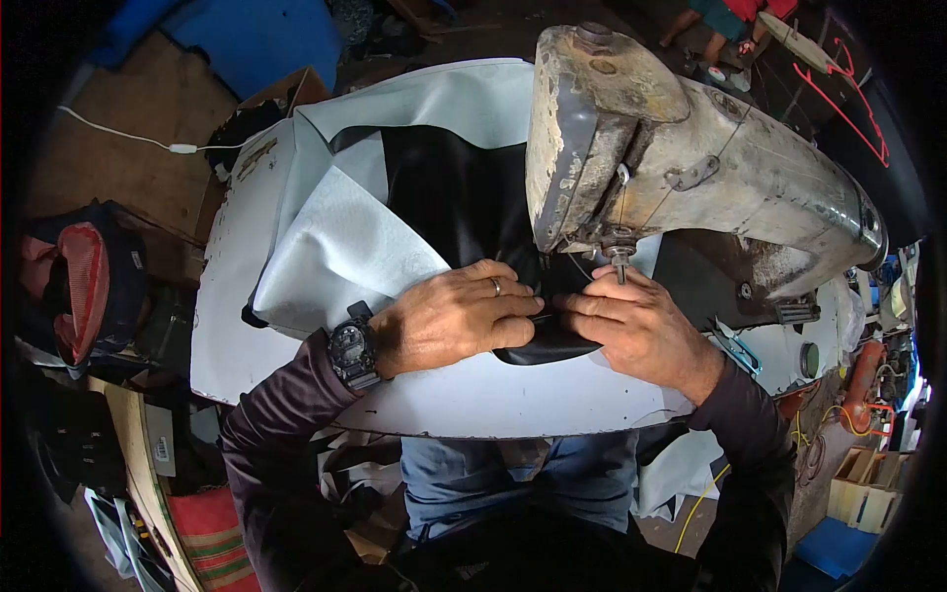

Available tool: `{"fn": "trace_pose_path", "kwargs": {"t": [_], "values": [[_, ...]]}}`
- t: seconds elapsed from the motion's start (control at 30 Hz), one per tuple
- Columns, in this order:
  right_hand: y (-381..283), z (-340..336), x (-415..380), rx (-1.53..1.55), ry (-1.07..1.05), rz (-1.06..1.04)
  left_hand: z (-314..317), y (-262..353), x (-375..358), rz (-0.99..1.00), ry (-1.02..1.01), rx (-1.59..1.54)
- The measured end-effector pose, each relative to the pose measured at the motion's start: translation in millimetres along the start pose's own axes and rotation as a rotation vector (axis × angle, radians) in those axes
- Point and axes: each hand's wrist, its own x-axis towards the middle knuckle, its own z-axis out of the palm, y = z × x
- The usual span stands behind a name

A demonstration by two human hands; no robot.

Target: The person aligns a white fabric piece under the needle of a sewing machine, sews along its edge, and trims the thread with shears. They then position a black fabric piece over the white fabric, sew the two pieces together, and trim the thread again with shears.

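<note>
Two hands pinching black vinyl (464, 212), left hand (456, 318), right hand (636, 326), under sewing machine (691, 163), no legible writing

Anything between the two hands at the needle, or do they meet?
Head view: only a narrow strip of black material shows between the left hand and right hand, just below the sewing machine's needle; the fingertips almost touch.

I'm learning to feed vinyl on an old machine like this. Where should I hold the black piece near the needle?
Probably pinch the folded near edge of the black vinyl, coming from your own side with left hand and right hand either side of the needle, fingers flat: the sheet lies flat there.
</note>
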Motion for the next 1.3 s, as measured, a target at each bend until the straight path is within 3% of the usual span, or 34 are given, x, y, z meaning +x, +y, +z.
{"fn": "trace_pose_path", "kwargs": {"t": [1.3], "values": [[8, 4, 6, -0.146, 0.019, 0.053, 0, 10, 11, -0.158, -0.077, 0.266]]}}
